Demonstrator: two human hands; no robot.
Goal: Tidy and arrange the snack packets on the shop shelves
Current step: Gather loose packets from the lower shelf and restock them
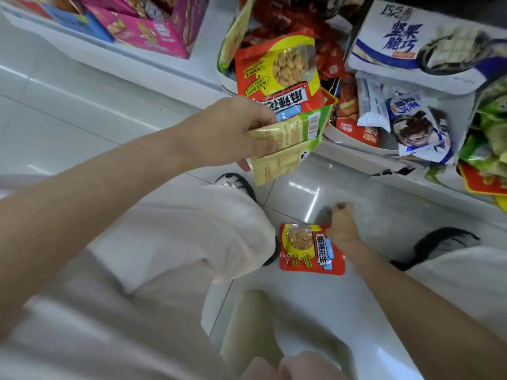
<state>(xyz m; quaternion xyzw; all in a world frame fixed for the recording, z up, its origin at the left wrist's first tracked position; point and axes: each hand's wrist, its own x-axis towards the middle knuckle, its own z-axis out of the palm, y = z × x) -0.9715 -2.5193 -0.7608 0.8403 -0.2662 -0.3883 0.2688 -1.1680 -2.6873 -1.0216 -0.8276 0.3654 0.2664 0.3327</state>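
Observation:
My left hand (233, 133) grips a bunch of peanut packets (285, 105) in front of the low shelf: a red and yellow one on top and two yellow-green backs below it. On the floor tiles lies another red peanut packet (311, 249), face up. My right hand (341, 229) reaches down at that packet's right edge, its fingers touching the edge; whether it pinches the packet cannot be told.
A low white shelf (356, 160) holds a white and blue chocolate box (411, 42), loose white sachets (419, 127), red packets and green packets (491, 133). Pink and blue boxes (153, 28) stand at the upper left. My legs and dark sandals flank the floor packet.

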